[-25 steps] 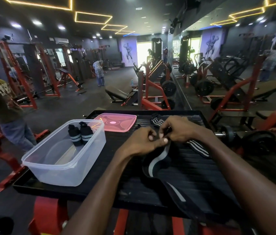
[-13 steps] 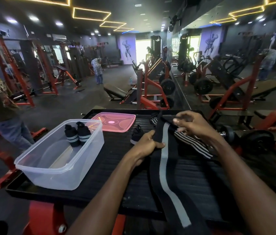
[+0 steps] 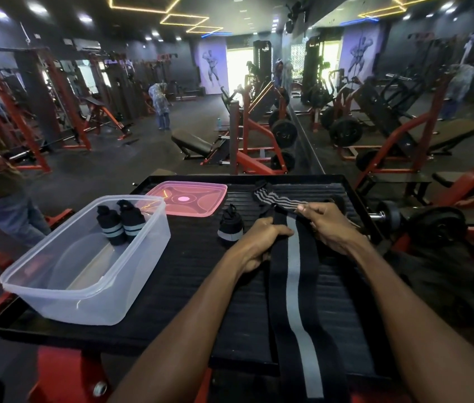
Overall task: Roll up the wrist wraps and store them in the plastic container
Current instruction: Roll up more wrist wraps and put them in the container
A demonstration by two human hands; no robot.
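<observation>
Wrap [image 3: 292, 286] now flat, unrolled past tray [image 3: 171, 286] near edge, both hands [image 3: 262, 239] atop.

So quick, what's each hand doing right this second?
Left hand: fingers curled over the left edge of the long black wrist wrap, holding it.
Right hand: pinching the same wrap near its top end.

The near end of the unrolled wrist wrap [image 3: 292, 286] runs off the bottom edge, so its full length cannot be told. Its far end lies under the left hand [image 3: 262, 242] and right hand [image 3: 327, 225], and each grip there is partly hidden. The striped wrap [image 3: 276, 197] passes behind the right hand. The counter [image 3: 171, 274] is cut off at its near edge by the forearms
</observation>
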